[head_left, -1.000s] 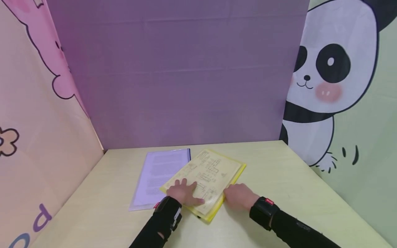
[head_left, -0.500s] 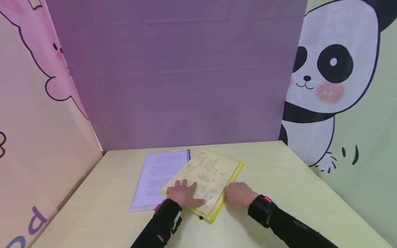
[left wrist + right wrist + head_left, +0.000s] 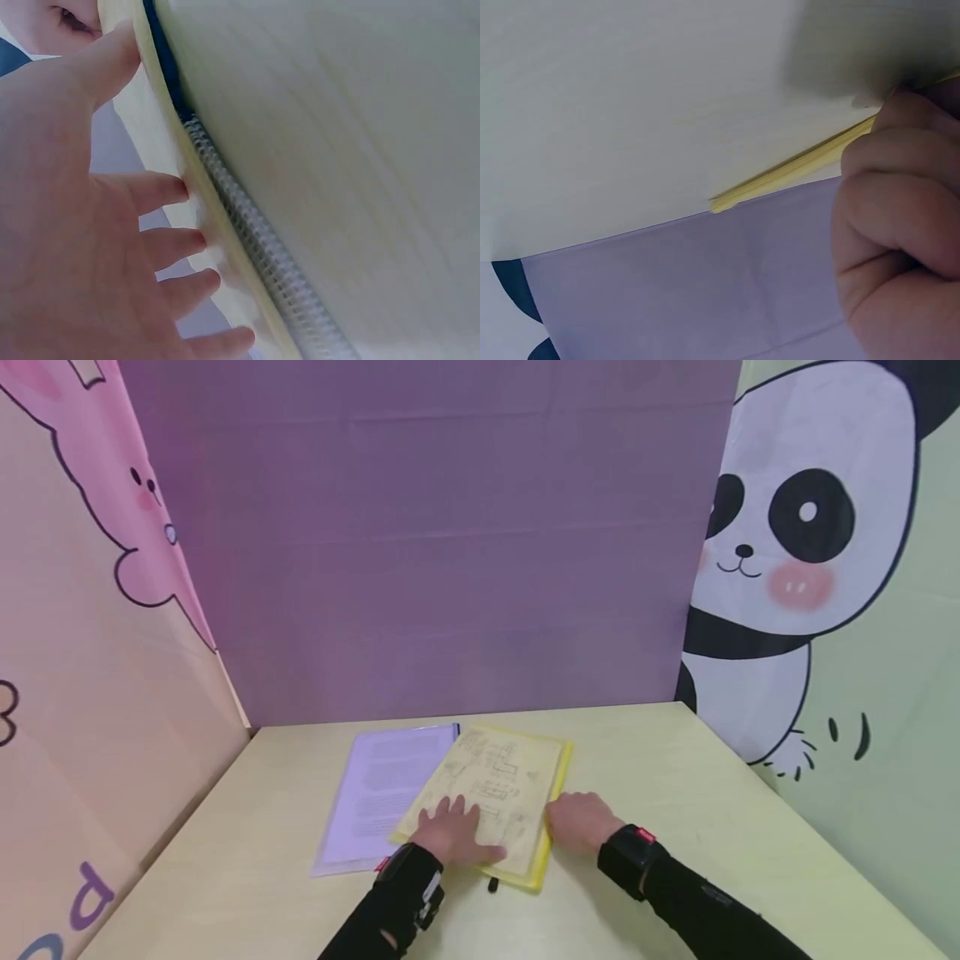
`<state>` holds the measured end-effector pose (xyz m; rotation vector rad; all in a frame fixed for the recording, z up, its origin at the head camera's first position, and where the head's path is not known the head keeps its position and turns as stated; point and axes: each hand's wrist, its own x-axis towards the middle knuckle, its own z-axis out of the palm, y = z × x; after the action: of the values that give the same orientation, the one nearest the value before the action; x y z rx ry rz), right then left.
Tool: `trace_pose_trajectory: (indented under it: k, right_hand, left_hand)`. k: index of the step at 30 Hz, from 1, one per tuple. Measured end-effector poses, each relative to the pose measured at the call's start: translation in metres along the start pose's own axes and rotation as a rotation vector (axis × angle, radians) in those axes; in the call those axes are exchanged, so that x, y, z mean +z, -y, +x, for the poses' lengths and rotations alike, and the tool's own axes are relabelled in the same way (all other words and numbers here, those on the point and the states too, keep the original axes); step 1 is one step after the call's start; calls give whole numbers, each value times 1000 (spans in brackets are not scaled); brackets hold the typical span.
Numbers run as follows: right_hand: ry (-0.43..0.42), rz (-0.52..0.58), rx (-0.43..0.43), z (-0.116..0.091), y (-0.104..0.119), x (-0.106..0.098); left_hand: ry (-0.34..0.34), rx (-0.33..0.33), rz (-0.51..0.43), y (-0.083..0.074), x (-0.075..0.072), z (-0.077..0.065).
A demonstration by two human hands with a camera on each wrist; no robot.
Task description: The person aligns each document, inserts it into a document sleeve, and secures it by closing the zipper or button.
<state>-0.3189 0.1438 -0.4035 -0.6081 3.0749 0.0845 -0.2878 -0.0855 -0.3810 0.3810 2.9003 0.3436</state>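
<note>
A yellow-edged zip document pouch, with a sheet of line drawings showing, lies at an angle on the table, overlapping a purple document folder. My left hand rests on its near left part, fingers spread and straight. At its right edge my right hand grips with curled fingers; the right wrist view shows the fist at the pouch's yellow edge, fingertips hidden. Along the near edge runs a pale zipper with a dark blue end. A small black tab pokes out there.
The pale wooden table reaches back to a purple backdrop. Printed panels stand at both sides, a panda on the right one. Printed text fills the purple folder's sheet.
The pouch has turned a little counter-clockwise, its right edge now more upright. The right hand has shifted slightly away from me with that edge. The left hand has slid slightly right.
</note>
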Motion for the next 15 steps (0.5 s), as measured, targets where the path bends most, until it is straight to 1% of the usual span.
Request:
trace_pose_trajectory:
  k: [4, 9, 12, 15]
  right_hand:
    - [-16, -50, 16, 7, -6, 4]
    - [-26, -71, 28, 14, -14, 6]
    - [-51, -86, 19, 16, -17, 7]
    - [-70, -102, 5, 16, -18, 7]
  left_hand:
    - [26, 22, -20, -1, -1, 0]
    - [60, 52, -57, -2, 0, 5]
    - [64, 63, -66, -2, 2, 8]
    - [50, 66, -67, -3, 4, 8]
